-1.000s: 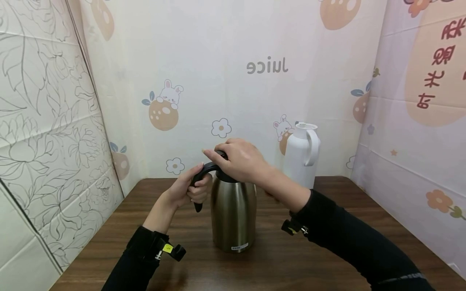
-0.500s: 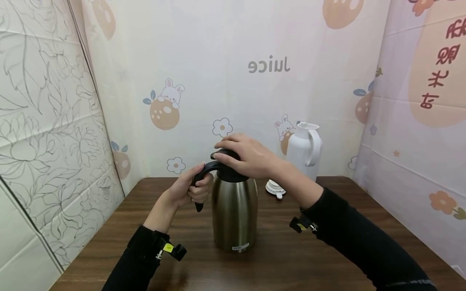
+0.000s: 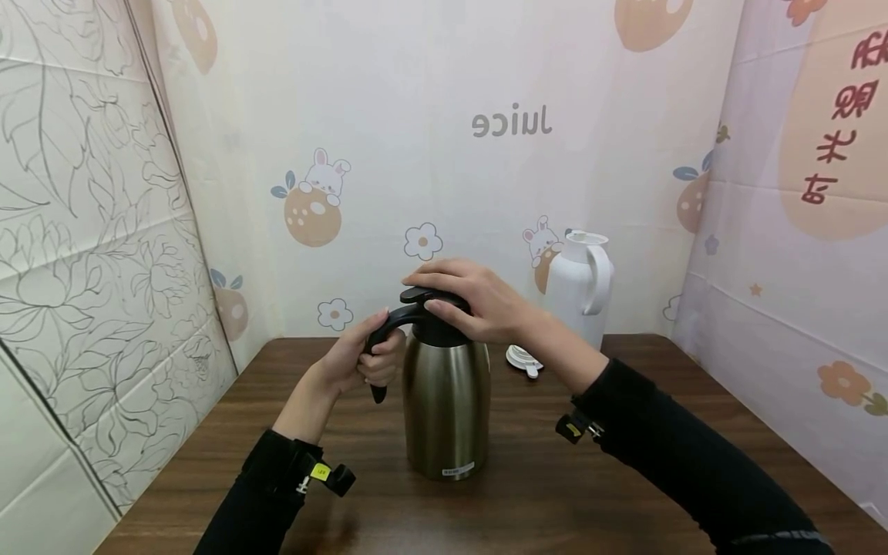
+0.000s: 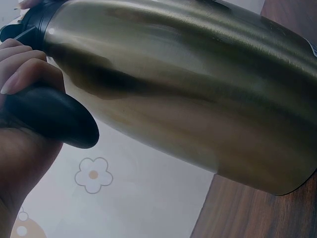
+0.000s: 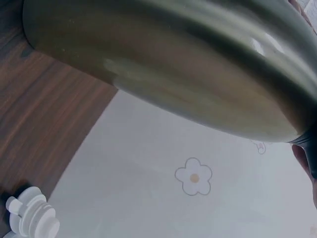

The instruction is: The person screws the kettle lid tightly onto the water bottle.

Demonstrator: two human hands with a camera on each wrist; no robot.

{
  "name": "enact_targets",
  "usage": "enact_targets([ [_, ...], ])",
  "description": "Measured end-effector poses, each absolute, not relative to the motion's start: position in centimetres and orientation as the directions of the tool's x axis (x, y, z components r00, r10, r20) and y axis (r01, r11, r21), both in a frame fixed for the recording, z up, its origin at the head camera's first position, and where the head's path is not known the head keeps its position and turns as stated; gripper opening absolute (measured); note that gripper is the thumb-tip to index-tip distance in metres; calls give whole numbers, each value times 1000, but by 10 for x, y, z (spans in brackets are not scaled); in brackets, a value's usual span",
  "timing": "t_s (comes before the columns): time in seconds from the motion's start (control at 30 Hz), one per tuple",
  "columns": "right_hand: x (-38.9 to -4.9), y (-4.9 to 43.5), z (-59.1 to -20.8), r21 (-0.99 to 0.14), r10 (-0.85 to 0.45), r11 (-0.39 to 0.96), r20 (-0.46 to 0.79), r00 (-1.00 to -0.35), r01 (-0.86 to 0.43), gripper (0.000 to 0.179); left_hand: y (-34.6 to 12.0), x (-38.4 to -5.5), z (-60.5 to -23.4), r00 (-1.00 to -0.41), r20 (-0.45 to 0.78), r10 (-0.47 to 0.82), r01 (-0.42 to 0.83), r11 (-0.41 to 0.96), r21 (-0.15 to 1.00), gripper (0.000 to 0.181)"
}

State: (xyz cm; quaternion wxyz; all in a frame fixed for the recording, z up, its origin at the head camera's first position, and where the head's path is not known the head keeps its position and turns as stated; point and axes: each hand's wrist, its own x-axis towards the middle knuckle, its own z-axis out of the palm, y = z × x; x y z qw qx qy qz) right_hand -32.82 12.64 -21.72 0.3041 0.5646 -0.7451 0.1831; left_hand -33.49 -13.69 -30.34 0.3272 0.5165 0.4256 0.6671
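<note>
A thermos jug (image 3: 446, 416) of brushed, gold-toned metal stands upright in the head view, with a small label low on its body. My left hand (image 3: 368, 351) grips its black handle (image 3: 378, 391), fingers wrapped round it. On top, my right hand (image 3: 479, 297) holds the black lid (image 3: 444, 327), with the fingers laid over it and the thumb against its near side. Part of the lid is hidden under that hand. The left wrist view shows curled fingers (image 4: 29, 72) round the black handle (image 4: 59, 116), close beside the metal body (image 4: 163, 94).
A white jug (image 3: 579, 289) with a handle stands at the back right of the wooden table (image 3: 541, 493). Its white stopper (image 3: 523, 360), also a white stopper (image 5: 34, 215) in the right wrist view, lies left of it. Printed cloth walls (image 3: 430, 69) enclose the table.
My right hand has shifted right and turned over the lid, uncovering the lid's left part and the white stopper behind. My left hand keeps its grip, and the jug stays in place.
</note>
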Motion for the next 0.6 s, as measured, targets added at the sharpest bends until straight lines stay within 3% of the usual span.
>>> enact_targets([
  [0.17, -329, 125, -219, 52, -732, 254, 663, -157, -966, 50, -137, -334, -304, -253, 411, 876, 9, -422, 906, 52],
  [0.43, -325, 123, -220, 26, -722, 269, 667, -184, -963, 50, -138, -333, -304, -259, 410, 875, 14, -421, 907, 53],
  [0.6, -321, 123, -221, 19, -709, 298, 674, -208, -954, 41, -137, -332, -303, -264, 407, 874, 12, -419, 908, 52],
])
